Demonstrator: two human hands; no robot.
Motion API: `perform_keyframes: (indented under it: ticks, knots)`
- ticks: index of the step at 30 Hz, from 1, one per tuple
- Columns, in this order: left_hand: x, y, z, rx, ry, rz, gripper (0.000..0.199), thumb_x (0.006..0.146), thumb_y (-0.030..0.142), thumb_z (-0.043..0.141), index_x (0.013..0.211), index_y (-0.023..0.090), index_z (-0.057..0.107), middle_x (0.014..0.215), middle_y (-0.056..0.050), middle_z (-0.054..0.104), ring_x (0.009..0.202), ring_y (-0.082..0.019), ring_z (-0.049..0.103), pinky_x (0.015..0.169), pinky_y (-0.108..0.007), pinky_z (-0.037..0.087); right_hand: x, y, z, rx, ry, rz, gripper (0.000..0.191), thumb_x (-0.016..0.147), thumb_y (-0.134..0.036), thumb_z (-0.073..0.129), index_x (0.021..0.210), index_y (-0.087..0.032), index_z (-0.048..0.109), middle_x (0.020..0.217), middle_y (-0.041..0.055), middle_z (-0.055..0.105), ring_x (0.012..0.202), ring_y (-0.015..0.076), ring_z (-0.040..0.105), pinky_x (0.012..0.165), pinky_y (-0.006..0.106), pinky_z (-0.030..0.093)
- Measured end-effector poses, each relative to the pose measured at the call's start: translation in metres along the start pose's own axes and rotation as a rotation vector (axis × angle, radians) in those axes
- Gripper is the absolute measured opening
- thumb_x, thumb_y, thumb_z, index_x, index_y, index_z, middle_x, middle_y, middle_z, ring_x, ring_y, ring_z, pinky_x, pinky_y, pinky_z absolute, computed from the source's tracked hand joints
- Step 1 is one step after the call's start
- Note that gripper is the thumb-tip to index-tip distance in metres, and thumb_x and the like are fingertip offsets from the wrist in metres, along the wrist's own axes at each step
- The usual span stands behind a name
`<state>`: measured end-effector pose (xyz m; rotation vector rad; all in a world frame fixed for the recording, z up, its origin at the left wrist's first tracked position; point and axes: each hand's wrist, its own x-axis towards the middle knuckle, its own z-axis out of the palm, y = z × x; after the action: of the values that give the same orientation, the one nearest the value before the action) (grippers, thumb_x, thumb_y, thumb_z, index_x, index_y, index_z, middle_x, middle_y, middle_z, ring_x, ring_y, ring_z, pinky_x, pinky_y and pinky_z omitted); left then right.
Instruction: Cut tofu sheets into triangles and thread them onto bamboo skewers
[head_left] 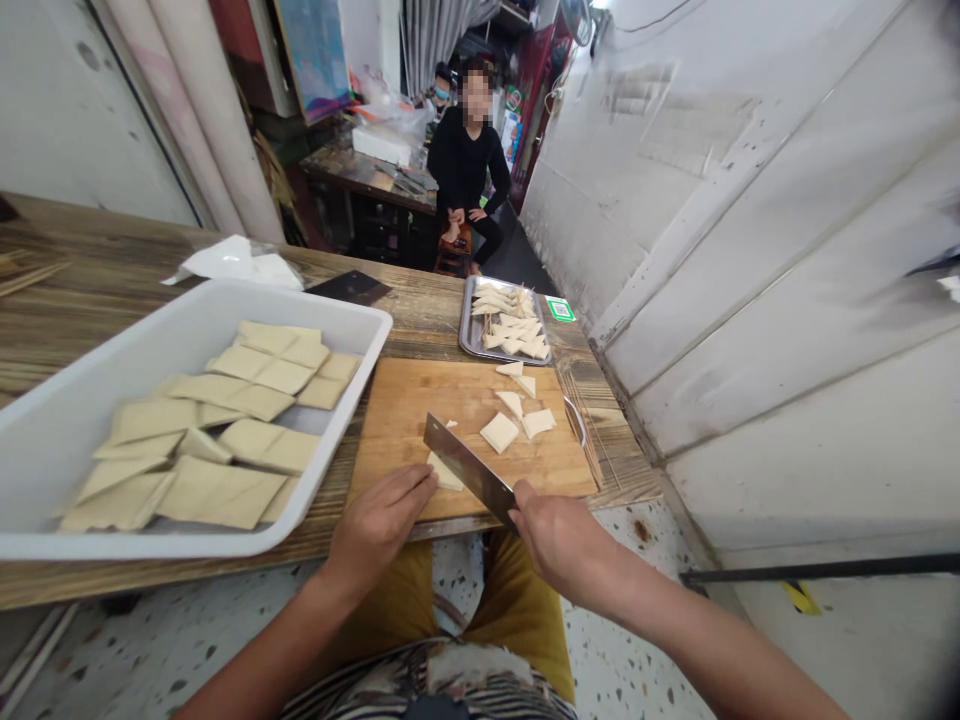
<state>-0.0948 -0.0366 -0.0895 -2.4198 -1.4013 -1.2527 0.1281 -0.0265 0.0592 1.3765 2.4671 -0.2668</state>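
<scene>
My right hand (561, 540) is closed around the handle of a cleaver (471, 465), its blade slanting up and left over the wooden cutting board (405, 400). Under the blade's left side lies a pale tofu piece (445, 476), partly hidden by it. The closed fingers of my left hand (381, 520) hold that piece at its left edge. Right of the blade, a square tofu piece (499, 432) and several smaller cut pieces (538, 423), some triangular, lie on the board.
A white plastic tub (366, 325) with several tofu slabs (217, 490) stands left. Behind the board is a metal tray (468, 340) of skewered pieces. Thin sticks (589, 430) lie right of the board. A dark flat blade (351, 287) lies behind. Beyond sits a person (466, 160).
</scene>
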Motion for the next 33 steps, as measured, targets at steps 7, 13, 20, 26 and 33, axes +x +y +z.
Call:
perform_keyframes:
  ticks: [7,13,20,26,33]
  knots:
    - [0.001,0.001,-0.001,0.001,0.003,0.003,0.028,0.086,0.015,0.048,0.110,0.018,0.062,0.109,-0.010,0.066,0.103,-0.021,0.060,0.090,-0.037,0.050,0.000,-0.002,-0.007,-0.009,-0.042,0.000,0.010,0.094,-0.018,0.039,0.097,-0.014,0.047,0.074,0.0096,0.070,0.065,0.0222,0.068,0.049,0.026,0.037]
    - [0.004,-0.001,-0.002,-0.022,-0.005,0.001,0.026,0.088,0.018,0.046,0.108,0.019,0.063,0.106,-0.009,0.067,0.100,-0.020,0.061,0.087,-0.036,0.051,0.011,-0.007,0.001,-0.080,-0.056,0.010,0.011,0.093,-0.018,0.040,0.097,-0.013,0.049,0.074,0.0111,0.070,0.066,0.0252,0.069,0.050,0.027,0.042]
    - [0.012,0.006,-0.004,-0.033,0.038,-0.045,0.020,0.086,0.021,0.051,0.102,0.018,0.063,0.100,-0.008,0.067,0.094,-0.019,0.062,0.084,-0.034,0.051,0.019,-0.005,0.014,0.010,0.070,0.007,0.014,0.095,-0.022,0.036,0.099,-0.013,0.047,0.074,0.0093,0.069,0.065,0.0206,0.067,0.051,0.024,0.038]
    - [0.026,0.004,-0.003,0.046,0.001,-0.107,0.026,0.086,0.028,0.051,0.108,0.016,0.058,0.105,-0.012,0.065,0.096,-0.023,0.060,0.084,-0.039,0.049,0.000,0.020,0.015,0.176,0.334,0.131,0.015,0.097,-0.022,0.032,0.099,-0.013,0.043,0.065,0.0045,0.063,0.055,0.0175,0.060,0.048,0.024,0.029]
    - [0.076,-0.011,0.028,0.226,-0.209,-0.179,0.024,0.088,0.029,0.043,0.083,0.016,0.063,0.091,-0.011,0.066,0.084,-0.022,0.060,0.073,-0.035,0.046,-0.016,0.040,0.024,0.268,0.431,0.177,0.012,0.095,-0.021,0.034,0.092,-0.015,0.044,0.065,0.0034,0.060,0.058,0.0179,0.058,0.050,0.024,0.030]
